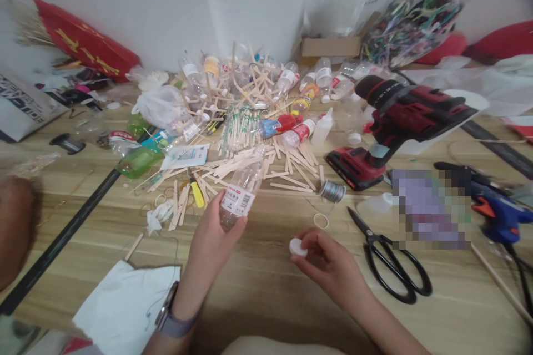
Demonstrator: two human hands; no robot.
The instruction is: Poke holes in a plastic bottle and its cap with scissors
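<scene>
My left hand [222, 233] is wrapped round the lower part of a clear plastic bottle [250, 175] with a white label, its neck tilted away from me. Between the fingertips of my right hand [327, 258] is a white bottle cap [298, 248], held apart from the bottle and a little above the table. Flat wooden sticks [291, 169] lie scattered just beyond the bottle. To the right of my right hand rest black-handled scissors [389, 260], and a thin pale ring [320, 221] lies above that hand.
A red and black cordless drill [400, 122] stands at right, beside a wire spool [333, 191] and a blue glue gun [499, 216]. Several bottles and sticks are heaped at the back. A yellow-handled tool [196, 191] and white cloth [129, 299] lie at left.
</scene>
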